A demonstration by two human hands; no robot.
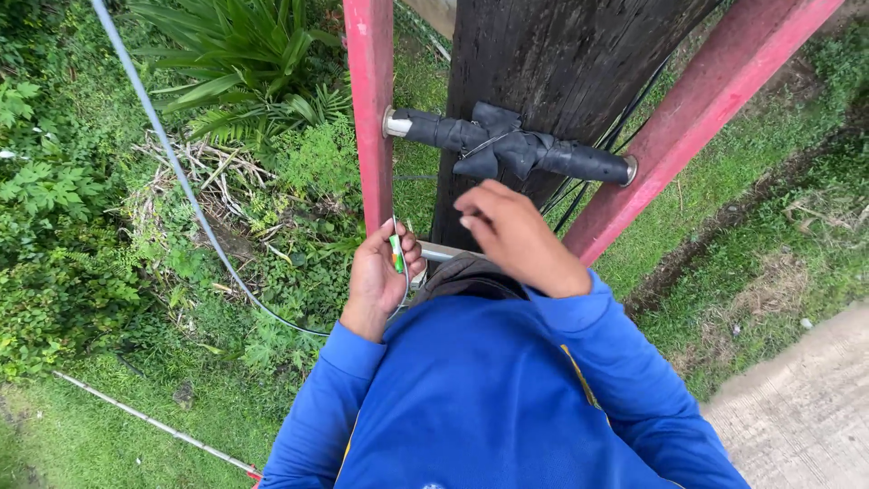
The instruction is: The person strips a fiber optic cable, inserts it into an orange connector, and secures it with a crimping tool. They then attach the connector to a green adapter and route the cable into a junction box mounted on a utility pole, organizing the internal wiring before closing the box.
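Observation:
I look down from a red ladder [369, 118] leaning against a dark wooden pole [552, 63]. My left hand [380, 281] is closed around a small green and white tool [396, 252] and a thin grey wire, close to the left rail. My right hand [511, 237] hovers in front of the pole, fingers curled, holding nothing that I can see. Just above it is a ladder rung wrapped in black tape [507, 145] with thin wire tied round it. Blue sleeves cover both arms.
The right ladder rail [706, 109] slants up to the right. A grey cable [172, 163] runs down over the grass and ferns far below on the left. Black cables hang along the pole. A concrete path [797, 417] lies at lower right.

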